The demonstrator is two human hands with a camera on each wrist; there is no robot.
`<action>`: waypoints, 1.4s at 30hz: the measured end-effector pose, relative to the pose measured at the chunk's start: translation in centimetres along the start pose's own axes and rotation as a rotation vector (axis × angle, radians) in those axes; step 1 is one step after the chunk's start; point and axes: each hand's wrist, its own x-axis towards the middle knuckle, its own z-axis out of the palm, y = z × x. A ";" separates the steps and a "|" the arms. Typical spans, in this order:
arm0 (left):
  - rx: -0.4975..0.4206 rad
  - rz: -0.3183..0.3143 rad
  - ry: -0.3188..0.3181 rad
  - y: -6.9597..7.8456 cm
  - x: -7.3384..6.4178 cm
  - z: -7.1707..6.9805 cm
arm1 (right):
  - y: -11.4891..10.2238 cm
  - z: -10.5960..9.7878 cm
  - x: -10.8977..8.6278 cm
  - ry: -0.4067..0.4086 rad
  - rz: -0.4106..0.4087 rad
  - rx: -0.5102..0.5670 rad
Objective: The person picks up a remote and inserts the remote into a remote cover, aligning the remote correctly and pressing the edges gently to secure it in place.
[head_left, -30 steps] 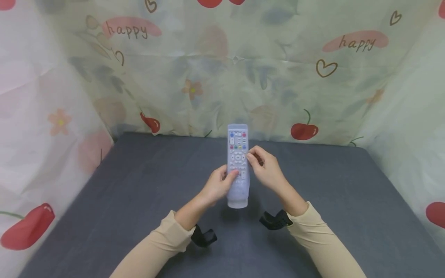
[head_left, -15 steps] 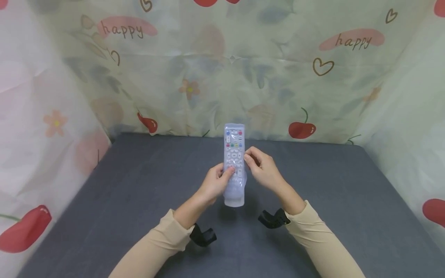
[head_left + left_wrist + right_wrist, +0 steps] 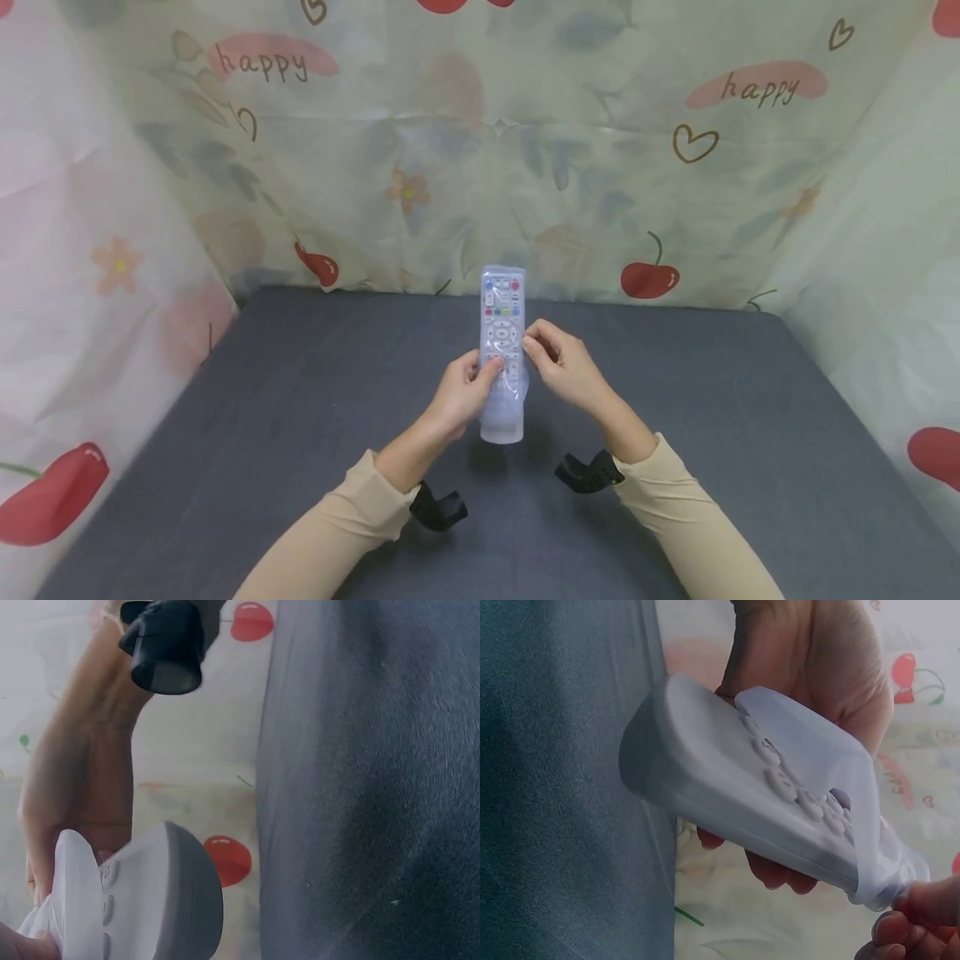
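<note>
A pale remote control (image 3: 501, 429) stands tilted up above the table, partly inside a translucent soft cover (image 3: 512, 387). My left hand (image 3: 461, 392) grips it from the left, thumb across the buttons and fingers behind. From the right, my right hand (image 3: 566, 362) pinches the cover's side edge between thumb and fingertips. The right wrist view shows the remote's lower end (image 3: 697, 765) bare, with the cover (image 3: 817, 739) lifted off some of the buttons and bunched near the pinching fingers (image 3: 922, 900). The bare end (image 3: 196, 900) also shows large in the left wrist view.
A dark grey cloth-covered table (image 3: 337, 375) lies under both hands. Patterned curtains (image 3: 480, 167) with cherries and "happy" lettering close off the back and sides. Black wrist mounts (image 3: 438, 508) hang below both forearms.
The remote control and both hands have shifted slightly left in the head view, as has the background. The cover's lower right side now bulges out a little. Both grips look the same.
</note>
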 end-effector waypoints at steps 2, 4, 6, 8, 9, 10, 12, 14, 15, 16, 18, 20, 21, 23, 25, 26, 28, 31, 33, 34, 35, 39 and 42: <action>0.003 0.005 0.011 0.0 0.0 0.0 | 0.0 0.1 0.0 -0.008 -0.001 0.003; -0.001 0.008 0.021 -0.1 0.0 0.0 | 0.1 0.2 0.1 -0.014 -0.004 0.004; 0.001 0.017 0.020 -0.1 0.1 -0.1 | 0.1 0.2 0.2 -0.018 -0.005 0.006; 0.013 0.033 0.009 -0.1 0.1 -0.3 | 0.2 0.3 0.2 -0.018 -0.003 0.012; 0.022 0.042 -0.002 -0.1 0.0 -0.4 | 0.2 0.3 0.2 -0.017 -0.001 0.021; 0.029 0.047 -0.013 0.0 -0.1 -0.5 | 0.1 0.2 0.2 -0.012 0.003 0.030; 0.042 0.063 -0.035 0.2 -0.2 -0.8 | 0.1 0.1 0.3 0.006 0.008 0.051; 0.052 0.075 -0.054 0.3 -0.3 -1.0 | 0.0 0.0 0.5 0.017 0.016 0.080; 0.051 0.074 -0.062 0.4 -0.3 -1.1 | 0.0 -0.1 0.6 0.018 0.023 0.097; 0.050 0.072 -0.068 0.5 -0.4 -1.1 | 0.0 -0.2 0.7 0.019 0.029 0.110; 0.055 0.078 -0.076 0.6 -0.4 -1.2 | -0.1 -0.5 0.9 0.007 0.059 0.149; 0.058 0.082 -0.084 0.7 -0.5 -1.3 | -0.1 -0.6 1.1 -0.020 0.108 0.193; 0.059 0.086 -0.091 0.7 -0.5 -1.3 | -0.1 -0.7 1.1 -0.039 0.132 0.213; 0.065 0.101 -0.104 0.7 -0.5 -1.3 | -0.1 -0.6 1.1 -0.096 0.186 0.252; 0.070 0.119 -0.117 0.6 -0.5 -1.2 | 0.0 -0.6 1.0 -0.166 0.224 0.280; 0.068 0.123 -0.120 0.6 -0.4 -1.2 | 0.1 -0.5 0.9 -0.199 0.236 0.293; 0.069 0.120 -0.113 0.5 -0.4 -1.2 | 0.2 -0.4 0.7 -0.246 0.250 0.324; 0.052 0.090 -0.099 0.6 -0.3 -1.1 | 0.4 -0.2 0.4 -0.277 0.257 0.369; 0.032 0.056 -0.091 0.6 -0.2 -1.1 | 0.5 -0.1 0.2 -0.292 0.248 0.392; 0.029 0.047 -0.092 0.6 -0.1 -1.2 | 0.5 -0.1 0.2 -0.296 0.242 0.403; 0.034 0.044 -0.095 0.7 -0.1 -1.2 | 0.6 0.0 0.1 -0.297 0.238 0.412; 0.130 0.053 -0.074 1.0 0.2 -1.8 | 0.9 0.1 -0.1 -0.273 0.220 0.426; 0.184 0.099 0.000 1.6 0.4 -2.4 | 1.1 0.3 -0.3 -0.255 0.221 0.413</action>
